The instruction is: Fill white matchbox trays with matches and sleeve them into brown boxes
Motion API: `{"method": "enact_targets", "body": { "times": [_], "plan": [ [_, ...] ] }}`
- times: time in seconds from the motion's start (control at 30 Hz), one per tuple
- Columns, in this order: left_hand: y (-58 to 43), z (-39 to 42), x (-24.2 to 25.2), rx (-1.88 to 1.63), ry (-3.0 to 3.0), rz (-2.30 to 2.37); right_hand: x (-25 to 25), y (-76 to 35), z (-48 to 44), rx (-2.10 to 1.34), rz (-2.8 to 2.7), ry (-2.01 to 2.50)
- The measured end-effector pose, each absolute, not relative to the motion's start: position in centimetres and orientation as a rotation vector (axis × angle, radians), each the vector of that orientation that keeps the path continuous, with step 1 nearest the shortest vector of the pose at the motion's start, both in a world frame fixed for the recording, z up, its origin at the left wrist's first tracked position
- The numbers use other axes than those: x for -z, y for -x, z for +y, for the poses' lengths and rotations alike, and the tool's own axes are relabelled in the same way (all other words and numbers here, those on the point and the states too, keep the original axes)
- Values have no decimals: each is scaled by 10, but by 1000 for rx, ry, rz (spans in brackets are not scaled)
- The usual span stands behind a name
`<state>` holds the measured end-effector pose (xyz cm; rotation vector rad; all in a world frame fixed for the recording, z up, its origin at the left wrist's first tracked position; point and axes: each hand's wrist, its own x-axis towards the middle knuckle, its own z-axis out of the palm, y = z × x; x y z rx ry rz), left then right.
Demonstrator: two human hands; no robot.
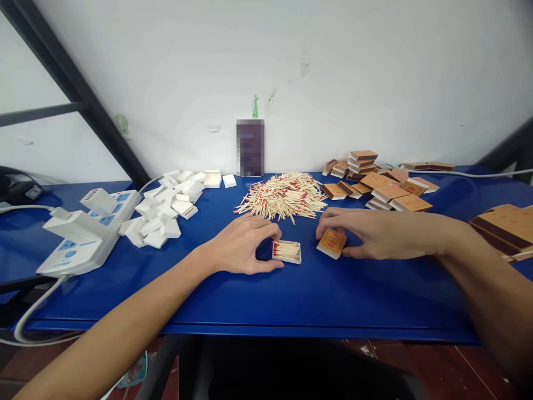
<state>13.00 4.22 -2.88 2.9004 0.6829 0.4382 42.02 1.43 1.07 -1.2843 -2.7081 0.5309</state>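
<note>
My left hand (245, 244) has its thumb and forefinger at the left end of a small white matchbox tray (293, 260), which lies on the blue table. Matches (286, 249) fill this tray side by side, their red heads toward the left. In my right hand (366, 230) is an orange-brown matchbox sleeve (333, 242), pinched between thumb and fingers and tilted, just right of the tray. Behind both hands lies a loose heap of matches (287, 194) with red heads.
White matchbox trays (166, 205) are piled at the left, near a white power strip (108, 222) with plugs and cables. Several brown matchbox sleeves (387, 191) are scattered and stacked at the right, with a larger stack (506, 228) further right. A dark pixelated rectangle (250, 147) stands against the wall.
</note>
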Motion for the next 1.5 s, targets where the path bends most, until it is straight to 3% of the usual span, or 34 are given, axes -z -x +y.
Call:
{"method": "enact_targets", "body": {
  "times": [0.17, 0.8, 1.1, 1.3, 1.5],
  "plan": [
    [-130, 42, 28, -476, -2922, 651, -9, -405, 11, -624, -2777, 1351],
    [-131, 44, 32, -471, -2958, 592, -2, -384, 11, -196, -2606, 1278],
    [-129, 46, 29, -747, -2939, 612, 19, -367, 10, -65, -2580, 824],
    [-129, 44, 30, -698, -2920, 617, 26, -368, 14, -247, -2624, 854],
    [-127, 45, 29, -603, -2952, 595, 29, -366, 15, -201, -2690, 804]
  ]
}}
